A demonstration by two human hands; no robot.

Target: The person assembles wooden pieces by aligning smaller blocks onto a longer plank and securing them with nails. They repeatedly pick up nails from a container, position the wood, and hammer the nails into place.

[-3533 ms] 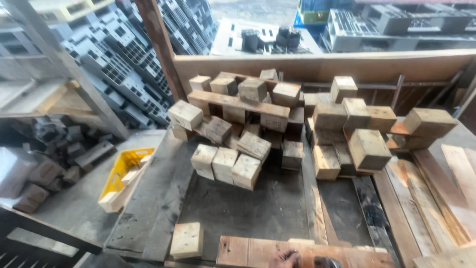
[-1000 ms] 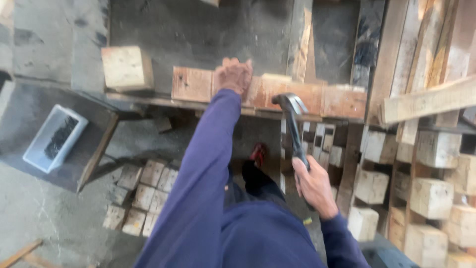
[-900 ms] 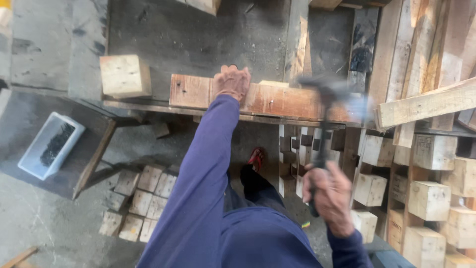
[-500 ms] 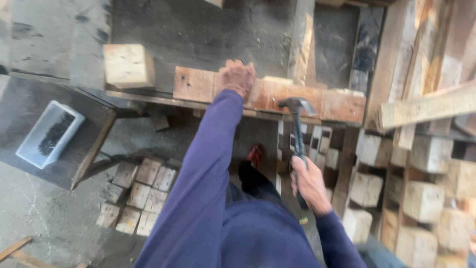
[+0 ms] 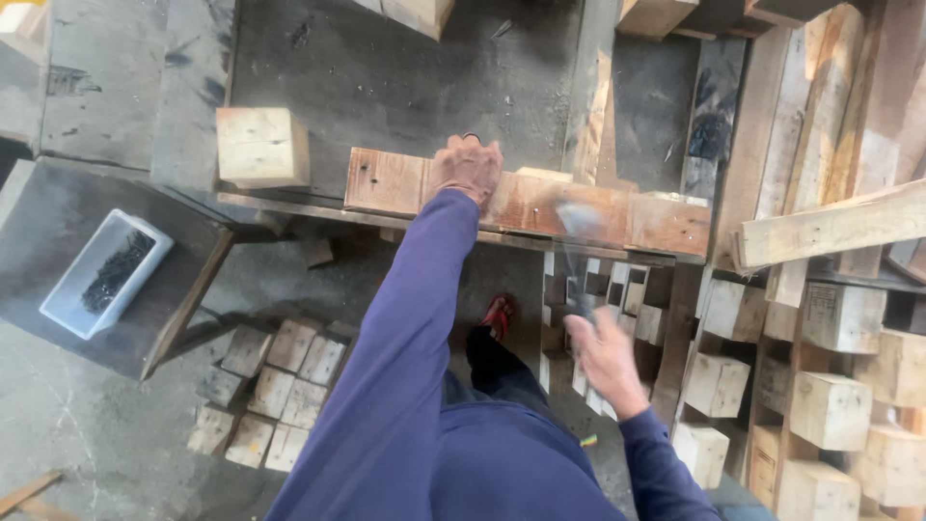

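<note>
1. Left hand [image 5: 467, 167]: fingers pressed flat on reddish board [image 5: 526, 201] at desk [image 5: 405, 87] edge.
2. Right hand [image 5: 606, 357]: fingers closed around hammer [image 5: 577, 253] handle; blurred head over board, right of left fingers.
3. Left of left fingers: wooden block [image 5: 261, 146].

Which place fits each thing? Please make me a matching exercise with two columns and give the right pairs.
Things:
1. left hand
2. hammer
3. white tray
4. wood block

Places:
A. alone on the table, left of the plank
B. pressed on the plank
C. in the right hand, blurred
D. on the low dark stand at left, with dark small pieces inside

Pairs: 1-B, 2-C, 3-D, 4-A
</note>
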